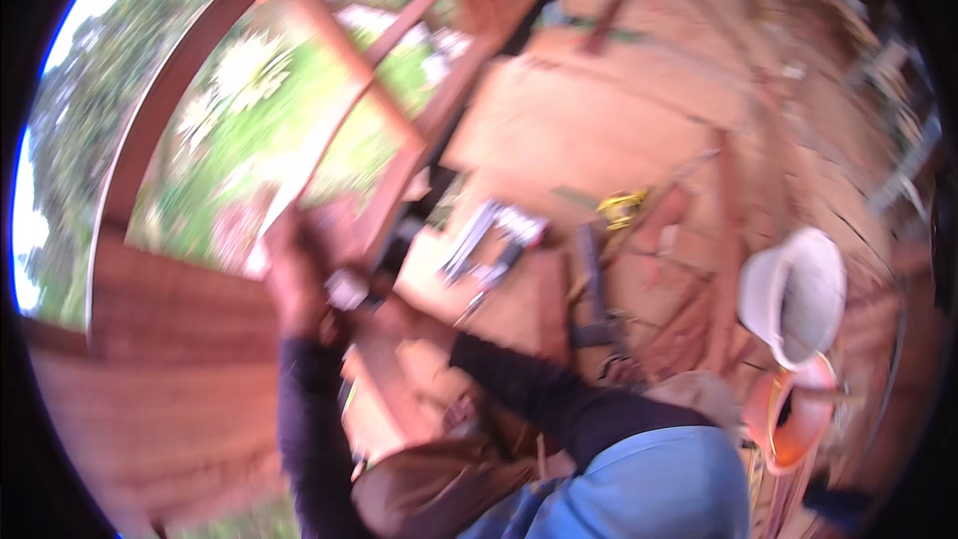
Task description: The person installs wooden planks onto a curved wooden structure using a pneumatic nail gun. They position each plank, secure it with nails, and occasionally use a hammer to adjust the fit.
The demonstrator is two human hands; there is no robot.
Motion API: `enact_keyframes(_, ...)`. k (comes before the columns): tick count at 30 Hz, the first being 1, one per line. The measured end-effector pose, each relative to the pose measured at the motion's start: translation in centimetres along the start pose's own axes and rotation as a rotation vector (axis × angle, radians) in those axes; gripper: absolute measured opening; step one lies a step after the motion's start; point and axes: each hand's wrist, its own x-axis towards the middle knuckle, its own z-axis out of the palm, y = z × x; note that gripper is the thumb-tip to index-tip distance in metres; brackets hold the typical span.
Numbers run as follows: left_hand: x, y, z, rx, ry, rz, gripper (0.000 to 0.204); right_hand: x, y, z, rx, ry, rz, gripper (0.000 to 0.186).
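Motion blur smears both of my hands. My left hand (296, 265) is raised beside the reddish-brown wooden framing at the open side, its fingers too blurred to read. Lower and to the right, my right hand (399, 317) reaches across to near my left wrist. Between the hands is a small pale, shiny thing (347, 289) whose kind I cannot make out. A dark, blurred piece (401, 242) stands just above my right hand, against a slanting wooden rail (389, 195). Whether either hand grips anything is unclear.
A silver and dark tool (496, 248) lies on the wooden floor, with a yellow item (624, 208) beyond it. Loose boards (726, 240) are scattered around. A white bucket (763, 294) and an orange bucket (768, 409) stand right. Wooden boarding (185, 369) fills the lower left.
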Motion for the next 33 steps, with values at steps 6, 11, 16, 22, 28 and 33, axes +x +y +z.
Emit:
enact_keyframes(6, 0.4, -0.5, 1.7, -0.215, -0.078, 0.189, 0.026, 0.9, 0.0, 1.3, 0.770, -0.029, 0.212, 0.044)
enact_keyframes(11, -0.2, 0.1, 1.3, -0.107, -0.272, 0.126, 0.030, 0.4, -2.4, 0.5, 0.991, -0.142, 0.349, 0.047)
enact_keyframes(16, 1.1, -0.5, -0.3, -0.156, -0.422, 0.122, 0.032, 0.3, -2.9, 0.7, 0.937, -0.073, 0.431, 0.052)
enact_keyframes(22, 1.6, -2.1, -0.1, -0.241, -0.322, 0.196, 0.042, 0.2, -2.7, 1.1, 0.960, -0.006, 0.436, 0.052)
enact_keyframes(28, -1.5, -1.5, -3.0, 0.042, -0.513, 0.140, 0.047, 0.8, -2.2, -2.2, 1.061, -0.068, 0.285, 0.059)
enact_keyframes(33, -4.2, -5.0, -5.8, 0.327, -0.564, 0.238, 0.053, 2.5, -4.6, -7.1, 1.113, 0.152, 0.166, 0.058)
